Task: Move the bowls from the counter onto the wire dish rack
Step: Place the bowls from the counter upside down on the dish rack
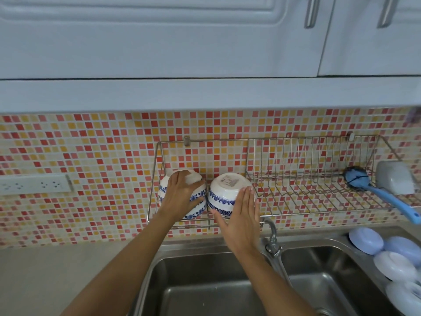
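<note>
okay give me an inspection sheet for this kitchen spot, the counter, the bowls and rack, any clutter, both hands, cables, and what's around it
Surface: grey counter left of a steel double sink; its visible part is bare.
Job's things: two blue-patterned bowls, left bowl and right bowl, upside down side by side at the left end of the wire dish rack.
Clutter: blue brush and grey container at the rack's right end; pale blue and white dishes right of the sink.
Grippers: left hand gripping the left bowl; right hand flat against the right bowl, fingers straight.
Cables: nothing seen.
Surroundings: mosaic tile wall, wall socket strip, faucet, cabinets overhead.
</note>
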